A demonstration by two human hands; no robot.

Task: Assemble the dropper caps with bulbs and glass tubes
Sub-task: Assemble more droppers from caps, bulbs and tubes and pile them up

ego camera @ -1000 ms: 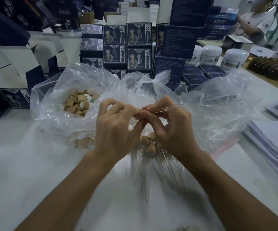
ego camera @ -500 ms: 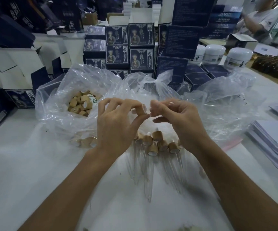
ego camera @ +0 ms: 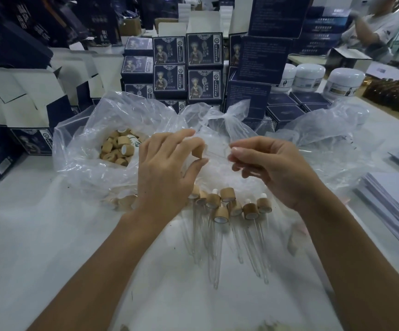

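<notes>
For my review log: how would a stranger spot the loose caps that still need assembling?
Start at the clear plastic bag on the table's left side, in front of the stacked dark blue boxes. The loose caps lie heaped inside its open mouth. Unlike the finished droppers lined up below the hands, these tan cylinders have no glass tube.

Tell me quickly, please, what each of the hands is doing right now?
Left hand: pinches a cap between thumb and fingers.
Right hand: pinches one end of a glass tube, which points towards the cap.
</notes>
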